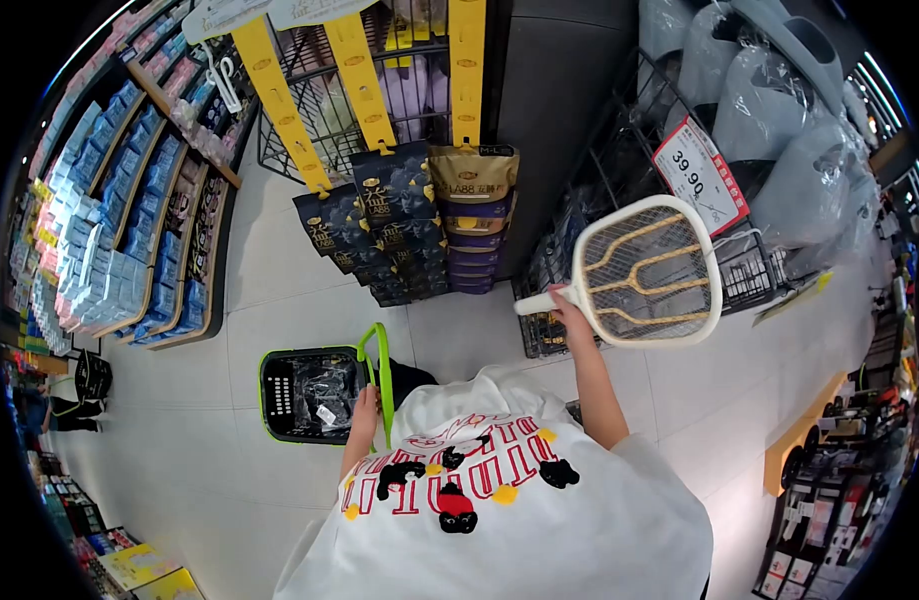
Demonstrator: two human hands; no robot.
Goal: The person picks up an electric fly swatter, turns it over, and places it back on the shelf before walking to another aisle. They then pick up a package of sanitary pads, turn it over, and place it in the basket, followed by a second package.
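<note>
My right hand (569, 308) is wrapped round the handle of a white electric mosquito swatter (647, 275), its mesh head out to the right over a wire bin. Yellow strips run in branching lines behind the mesh. My left hand (366, 408) grips the lime-green handle (383, 372) of a black shopping basket (278, 395), which hangs at my left side. Inside the basket lies a dark, shiny plastic-wrapped package (319, 385) with a small white label.
Dark packs (394, 200) and gold and purple packs (474, 172) hang on yellow strips ahead. A red-and-white price sign (699, 172) stands by plastic-wrapped grey goods (764, 110). Stocked shelves (144, 240) line the left, and a person (67, 412) stands farther back.
</note>
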